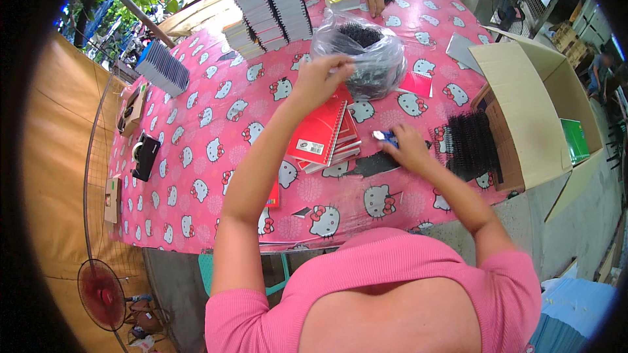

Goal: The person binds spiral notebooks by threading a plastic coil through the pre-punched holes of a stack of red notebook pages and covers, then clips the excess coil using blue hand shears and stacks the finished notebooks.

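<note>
My left hand (323,80) is closed in a pinch at the near left rim of a clear plastic bag (390,59); whether it grips the film or something thin cannot be made out. Inside the bag lie many black spiral binding coils (360,35). My right hand (408,148) is wrapped round a small blue-handled tool (386,137) that looks like pliers, its pale tip pointing left. Between my hands sits an uneven stack of red spiral notebooks (318,132). More black coils (468,147) lie right of my right hand.
An open cardboard box (523,98) stands at the right, a green notebook (574,140) in it. Tall stacks of spiral-bound books (275,10) rise at the back left. A tape dispenser (145,157) sits at the left. Across the table are another person's hands (375,1).
</note>
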The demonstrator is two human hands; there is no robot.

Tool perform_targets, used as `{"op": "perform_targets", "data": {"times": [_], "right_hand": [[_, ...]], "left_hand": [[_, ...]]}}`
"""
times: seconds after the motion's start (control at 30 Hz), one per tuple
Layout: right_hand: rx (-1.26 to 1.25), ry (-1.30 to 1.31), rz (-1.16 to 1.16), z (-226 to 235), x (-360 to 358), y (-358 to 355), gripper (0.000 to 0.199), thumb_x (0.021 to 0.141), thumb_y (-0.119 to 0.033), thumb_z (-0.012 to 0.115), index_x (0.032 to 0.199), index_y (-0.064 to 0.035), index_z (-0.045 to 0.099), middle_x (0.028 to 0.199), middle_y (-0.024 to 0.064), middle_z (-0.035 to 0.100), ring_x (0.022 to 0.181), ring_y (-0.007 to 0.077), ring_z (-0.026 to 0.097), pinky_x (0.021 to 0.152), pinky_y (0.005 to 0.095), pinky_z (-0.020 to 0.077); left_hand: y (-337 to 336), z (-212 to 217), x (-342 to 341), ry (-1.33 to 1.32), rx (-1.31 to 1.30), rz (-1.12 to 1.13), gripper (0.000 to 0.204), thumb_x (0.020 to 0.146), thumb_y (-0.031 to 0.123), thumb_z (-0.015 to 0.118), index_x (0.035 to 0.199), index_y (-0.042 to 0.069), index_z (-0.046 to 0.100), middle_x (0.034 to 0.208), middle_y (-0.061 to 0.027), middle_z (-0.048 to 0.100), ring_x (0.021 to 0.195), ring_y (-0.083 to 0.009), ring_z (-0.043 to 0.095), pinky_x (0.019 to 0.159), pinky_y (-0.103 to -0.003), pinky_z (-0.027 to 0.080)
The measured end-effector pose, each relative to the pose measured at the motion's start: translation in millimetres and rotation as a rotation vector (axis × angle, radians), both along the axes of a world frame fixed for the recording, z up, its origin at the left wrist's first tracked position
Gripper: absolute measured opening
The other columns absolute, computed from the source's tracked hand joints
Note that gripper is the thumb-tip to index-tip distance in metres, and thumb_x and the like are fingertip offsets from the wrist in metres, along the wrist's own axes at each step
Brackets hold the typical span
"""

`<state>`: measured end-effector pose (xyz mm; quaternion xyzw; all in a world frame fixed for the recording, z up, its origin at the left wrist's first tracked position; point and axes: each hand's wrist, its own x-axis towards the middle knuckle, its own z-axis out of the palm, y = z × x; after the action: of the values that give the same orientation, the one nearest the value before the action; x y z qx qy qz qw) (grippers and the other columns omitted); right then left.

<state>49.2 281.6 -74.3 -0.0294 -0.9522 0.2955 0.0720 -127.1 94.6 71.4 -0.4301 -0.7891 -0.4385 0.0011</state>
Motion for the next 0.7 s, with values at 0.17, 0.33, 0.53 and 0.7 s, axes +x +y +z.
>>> {"op": "perform_targets", "data": {"times": [0.17, 0.33, 0.53, 0.7], "right_hand": [[0.129, 0.174, -0.056, -31.1, 26.3, -8.0, 0.060, 0.076, -0.044, 0.071, 0.114, 0.0007, 0.058, 0.114, 0.0173, 0.055, 0.113, 0.0335, 0.048, 0.095, 0.0475, 0.0353], [0.153, 0.146, 0.007, -24.8, 38.1, -6.0, 0.064, 0.076, -0.044, 0.071, 0.117, 0.0017, 0.057, 0.121, 0.0189, 0.054, 0.116, 0.0348, 0.047, 0.102, 0.0453, 0.0339], [-0.205, 0.166, -0.184, -3.3, 29.2, 40.2, 0.059, 0.079, -0.037, 0.070, 0.121, 0.0023, 0.056, 0.119, 0.0214, 0.059, 0.111, 0.0359, 0.056, 0.095, 0.0414, 0.0436], [-0.482, 0.375, -0.395, 4.7, -113.5, 109.7, 0.049, 0.089, -0.039, 0.061, 0.114, 0.0032, 0.061, 0.106, 0.0176, 0.067, 0.091, 0.0245, 0.065, 0.081, 0.0353, 0.0494]], "left_hand": [[68.0, 33.2, -63.8, 0.274, -0.212, 0.226, 0.042, 0.088, 0.039, 0.060, 0.115, 0.008, 0.064, 0.107, -0.0182, 0.066, 0.097, -0.0326, 0.064, 0.083, -0.042, 0.050], [68.7, 20.5, -63.2, 0.413, -0.451, 0.288, 0.062, 0.078, 0.049, 0.067, 0.126, 0.013, 0.057, 0.107, -0.0166, 0.066, 0.103, -0.0347, 0.062, 0.088, -0.044, 0.048], [-28.9, 31.2, 86.3, 0.394, -0.711, -0.076, 0.092, 0.063, 0.043, 0.082, 0.141, 0.018, 0.038, 0.144, -0.0174, 0.033, 0.132, -0.0393, 0.032, 0.104, -0.054, 0.033], [-75.9, 7.6, 122.3, 0.264, -0.691, -0.043, 0.075, 0.070, 0.028, 0.081, 0.135, 0.016, 0.047, 0.140, -0.0173, 0.040, 0.129, -0.0372, 0.039, 0.098, -0.050, 0.042]]}}
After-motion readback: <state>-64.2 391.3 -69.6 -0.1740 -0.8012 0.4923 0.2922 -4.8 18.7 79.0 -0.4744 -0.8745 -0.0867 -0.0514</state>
